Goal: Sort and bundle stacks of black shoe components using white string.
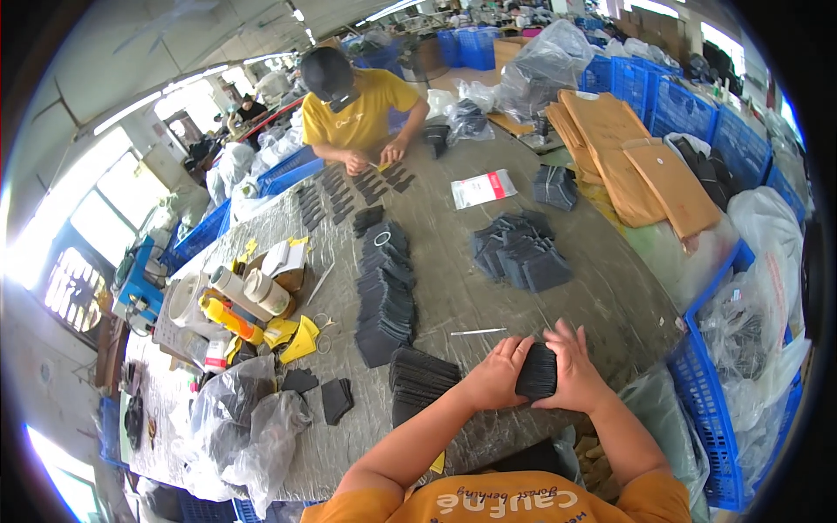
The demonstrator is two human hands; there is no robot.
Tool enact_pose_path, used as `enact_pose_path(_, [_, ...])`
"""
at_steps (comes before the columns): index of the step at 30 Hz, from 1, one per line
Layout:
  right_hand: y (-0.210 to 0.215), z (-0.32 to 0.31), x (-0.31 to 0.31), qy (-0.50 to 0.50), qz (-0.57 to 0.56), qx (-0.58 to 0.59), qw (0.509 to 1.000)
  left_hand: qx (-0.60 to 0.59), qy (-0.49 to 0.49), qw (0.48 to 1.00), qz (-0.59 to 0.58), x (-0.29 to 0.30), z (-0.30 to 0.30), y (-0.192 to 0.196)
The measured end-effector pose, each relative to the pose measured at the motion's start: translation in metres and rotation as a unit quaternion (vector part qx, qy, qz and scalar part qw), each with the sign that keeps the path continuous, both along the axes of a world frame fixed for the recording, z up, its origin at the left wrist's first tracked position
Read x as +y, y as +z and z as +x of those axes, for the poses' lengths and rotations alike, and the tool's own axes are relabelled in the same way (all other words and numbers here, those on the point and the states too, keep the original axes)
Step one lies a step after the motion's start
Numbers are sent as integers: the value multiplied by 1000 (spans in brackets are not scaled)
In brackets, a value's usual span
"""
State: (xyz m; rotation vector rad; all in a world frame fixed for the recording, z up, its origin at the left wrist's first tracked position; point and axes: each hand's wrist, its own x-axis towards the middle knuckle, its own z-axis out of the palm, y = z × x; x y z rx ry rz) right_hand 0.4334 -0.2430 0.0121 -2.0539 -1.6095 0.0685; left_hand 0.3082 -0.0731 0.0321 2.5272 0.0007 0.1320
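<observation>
Between my two palms stands a stack of dark grey fabric pieces (537, 373), pressed from both sides near the table's front edge. My left hand (501, 375) closes on its left side, and my right hand (567, 366) closes on its right side with the fingertips raised. To the left of my left hand lies a fanned pile of dark pieces (418, 383). Beyond it stretches a long overlapping row of similar pieces (384, 305). A white pen (478, 331) rests just past my left hand. Farther off sits a loose heap of dark pieces (520, 251).
Across the table (436, 240) a co-worker in a yellow shirt (366, 113) handles small dark pieces. Bottles (266, 292), scissors (325, 327) and yellow scraps lie at left. Brown paper bundles (610, 157) and a blue crate (724, 418) stand at right.
</observation>
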Motion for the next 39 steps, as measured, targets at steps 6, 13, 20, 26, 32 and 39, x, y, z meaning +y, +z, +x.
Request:
enact_pose_path(6, [2, -15, 8, 9, 42, 166, 985, -32, 10, 999, -40, 2, -4, -8])
enact_pose_path(13, [8, -18, 13, -27, 56, 120, 991, -43, -18, 997, -61, 6, -9, -5])
enact_pose_path(20, [2, -2, 15, -161, 291, 464, 821, -251, 400, 881, 26, 147, -120, 3])
enact_pose_path(26, [-23, 110, 0, -131, 490, 686, 522, -19, 566, 820, 83, 244, -210, -51])
enact_pose_path(32, [-14, -29, 98, 25, 326, 782, 531, -114, 513, 851, -1, 207, -182, -34])
enact_pose_path(39, [-2, -118, 140, 231, 159, 839, 466, -126, 256, 877, -388, 112, -141, 40])
